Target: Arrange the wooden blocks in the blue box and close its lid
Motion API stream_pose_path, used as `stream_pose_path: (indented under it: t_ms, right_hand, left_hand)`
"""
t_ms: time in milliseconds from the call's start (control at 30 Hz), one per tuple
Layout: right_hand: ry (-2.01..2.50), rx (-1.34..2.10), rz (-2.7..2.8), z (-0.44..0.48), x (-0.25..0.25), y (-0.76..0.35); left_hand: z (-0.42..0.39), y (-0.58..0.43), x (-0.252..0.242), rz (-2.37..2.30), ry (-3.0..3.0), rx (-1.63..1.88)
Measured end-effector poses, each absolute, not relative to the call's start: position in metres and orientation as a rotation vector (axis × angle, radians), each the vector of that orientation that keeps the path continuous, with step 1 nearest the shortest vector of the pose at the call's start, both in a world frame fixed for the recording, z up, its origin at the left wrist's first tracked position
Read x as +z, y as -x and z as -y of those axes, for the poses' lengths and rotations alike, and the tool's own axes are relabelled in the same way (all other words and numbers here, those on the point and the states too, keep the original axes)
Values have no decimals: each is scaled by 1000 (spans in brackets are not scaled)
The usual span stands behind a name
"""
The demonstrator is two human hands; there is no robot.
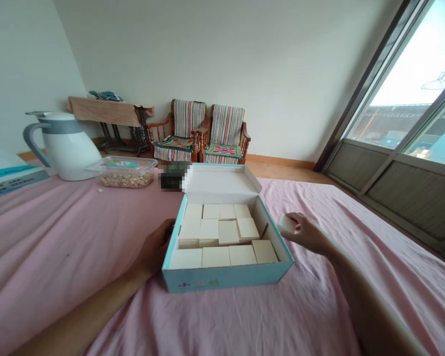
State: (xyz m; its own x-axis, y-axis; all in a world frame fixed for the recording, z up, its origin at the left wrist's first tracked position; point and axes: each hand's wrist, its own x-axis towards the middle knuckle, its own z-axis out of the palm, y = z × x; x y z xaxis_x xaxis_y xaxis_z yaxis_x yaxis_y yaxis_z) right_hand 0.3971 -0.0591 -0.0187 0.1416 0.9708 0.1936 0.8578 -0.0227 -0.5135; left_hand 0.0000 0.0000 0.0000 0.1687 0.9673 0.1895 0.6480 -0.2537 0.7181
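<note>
**A light blue cardboard box (232, 278) with flat, square cream cards (228, 231) inside**

The box sits open on wrinkly pink cloth (226, 326). Its front has little coloured marks, too small to read. The cards lie in three rows. The right hand (307, 236) pinches a flat cream piece (286, 224) just right of the box. The left hand (154, 251) is at the box's left side; its fingers are hidden, so I can't tell if they grip.

Box (228, 279): we count one
Tile tops (215, 256) inside: twelve (four per row)
Held tile (286, 224): one
Our hands (307, 235): two
Chairs (226, 123): two
Jug (70, 151): one
Tub (128, 164): one
</note>
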Motion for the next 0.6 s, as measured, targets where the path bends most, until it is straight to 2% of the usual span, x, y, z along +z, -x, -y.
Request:
stream_pose_path:
  t_ms: [167, 300, 467, 600]
  right_hand:
    - [1783, 277, 1677, 62, 38, -368]
    - [1647, 385, 1906, 58, 71, -321]
    - [1724, 187, 1940, 54, 78, -298]
    - [1759, 126, 1730, 56, 65, -330]
  left_hand:
    - [-9, 5, -7, -1360, -1947, 866]
    - [-11, 9, -13, -1275, -1944, 867]
    - [-14, 20, -24, -1260, -1931, 939]
    - [-12, 28, -14, -1295, -1979, 1323]
